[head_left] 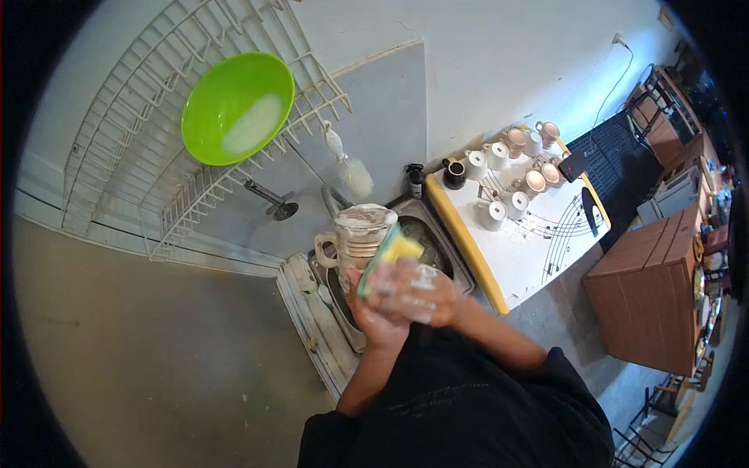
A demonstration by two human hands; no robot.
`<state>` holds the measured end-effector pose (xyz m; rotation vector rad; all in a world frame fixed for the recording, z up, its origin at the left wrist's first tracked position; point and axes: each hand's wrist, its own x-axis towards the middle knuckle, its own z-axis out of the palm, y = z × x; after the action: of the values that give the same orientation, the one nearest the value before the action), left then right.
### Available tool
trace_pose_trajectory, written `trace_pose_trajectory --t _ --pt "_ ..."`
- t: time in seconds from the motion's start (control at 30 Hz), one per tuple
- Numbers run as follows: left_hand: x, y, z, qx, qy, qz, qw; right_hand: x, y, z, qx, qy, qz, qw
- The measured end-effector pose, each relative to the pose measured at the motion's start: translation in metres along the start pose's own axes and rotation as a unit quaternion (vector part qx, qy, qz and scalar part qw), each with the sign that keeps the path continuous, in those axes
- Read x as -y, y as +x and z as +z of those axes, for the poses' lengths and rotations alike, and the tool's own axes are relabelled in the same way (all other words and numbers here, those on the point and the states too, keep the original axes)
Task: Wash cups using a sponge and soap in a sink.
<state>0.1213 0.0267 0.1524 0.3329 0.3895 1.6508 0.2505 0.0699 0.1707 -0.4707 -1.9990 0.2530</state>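
Note:
My left hand [377, 324] is closed around a ribbed, pale brown mug [360, 237] above the sink. White foam coats the mug's upper end and sides, and its handle points left. Blurred by motion, my right hand [418, 295] presses a yellow sponge with a green scouring layer [401, 249] against the mug's right side. Foam clings to the right hand's fingers. Beneath both hands is the stainless steel sink [465, 275], partly hidden by them; its faucet [335, 199] is behind the mug.
A green bowl [234, 111] with whitish liquid or suds rests on the white wire rack [158, 88]. A bottle brush [354, 175] hangs from it. Right of the sink, a white table [515, 275] holds several cups [494, 213], a black mug [454, 174] and a phone [572, 167].

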Motion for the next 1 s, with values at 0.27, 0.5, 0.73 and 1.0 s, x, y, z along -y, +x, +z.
trace_pose_trajectory --t 0.27,0.5,0.73,1.0 --pt "0.001 -0.007 0.008 -0.019 -0.030 0.049 0.998 -0.013 0.036 -0.023 0.078 0.024 -0.093 0.992" --pt "0.003 -0.011 0.009 -0.162 -0.014 0.095 0.982 -0.018 0.048 -0.024 0.101 -0.013 -0.107 0.989" --pt "0.001 -0.008 0.012 -0.116 -0.072 0.057 0.989 -0.022 0.063 -0.036 0.093 -0.030 -0.138 0.986" --pt "0.009 -0.008 0.008 -0.093 -0.121 0.062 0.986 -0.041 0.025 -0.015 0.105 0.010 -0.120 0.987"
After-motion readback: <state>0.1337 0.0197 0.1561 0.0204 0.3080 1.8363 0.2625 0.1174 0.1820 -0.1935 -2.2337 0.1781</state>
